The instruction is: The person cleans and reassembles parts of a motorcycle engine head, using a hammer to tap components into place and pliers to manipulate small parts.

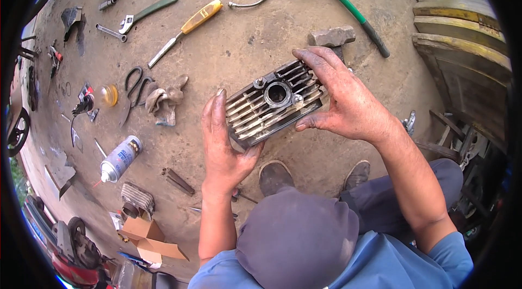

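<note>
Between my two hands is a finned metal engine cylinder head (247, 114), held up off the floor and tilted. Its pale, dirty fins run lengthwise, and a round port with a dark bore faces up in the middle. A stud with a nut stands on either side of that port. My left hand (224, 153) grips the left end, fingers along the side and thumb under the near corner. My right hand (348, 96) clasps the right end, fingers over the far edge and thumb on the near side. Dark grime covers the fingertips. The underside is hidden.
Beyond lie a green hammer (348, 6), a block-headed hammer (331, 36), a yellow-handled chisel (198, 18) and an adjustable wrench (152, 10). Leftward are scissors (133, 87), dirty gloves (165, 98), a spray can (120, 158), another finned part (137, 197) and an open carton (142, 229).
</note>
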A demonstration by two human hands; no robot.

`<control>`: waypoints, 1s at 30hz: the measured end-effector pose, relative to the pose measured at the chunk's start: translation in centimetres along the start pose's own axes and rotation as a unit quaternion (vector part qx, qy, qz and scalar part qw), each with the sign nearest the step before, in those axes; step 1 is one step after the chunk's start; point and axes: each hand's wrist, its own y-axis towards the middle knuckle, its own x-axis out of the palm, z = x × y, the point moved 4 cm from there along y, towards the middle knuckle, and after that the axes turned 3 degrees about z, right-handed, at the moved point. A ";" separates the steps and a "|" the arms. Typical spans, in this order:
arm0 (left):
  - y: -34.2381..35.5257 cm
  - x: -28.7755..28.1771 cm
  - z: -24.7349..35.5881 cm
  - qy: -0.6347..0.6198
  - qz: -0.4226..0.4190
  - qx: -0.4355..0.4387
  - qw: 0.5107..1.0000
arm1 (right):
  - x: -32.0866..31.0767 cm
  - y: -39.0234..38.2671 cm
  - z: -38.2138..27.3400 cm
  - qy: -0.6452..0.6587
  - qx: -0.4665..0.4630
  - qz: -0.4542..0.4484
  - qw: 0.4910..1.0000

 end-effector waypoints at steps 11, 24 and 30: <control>-6.6 3.0 -6.5 0.207 -0.088 -0.100 0.969 | 1.4 2.6 -3.1 -0.040 -0.050 0.026 0.998; -11.7 0.5 -7.9 -0.326 0.113 -0.469 0.813 | 1.1 1.7 -0.7 -0.075 -0.044 0.007 0.996; -16.0 -4.7 -12.4 -0.155 0.231 -0.467 0.839 | 1.6 2.5 -1.5 -0.060 -0.045 -0.013 0.997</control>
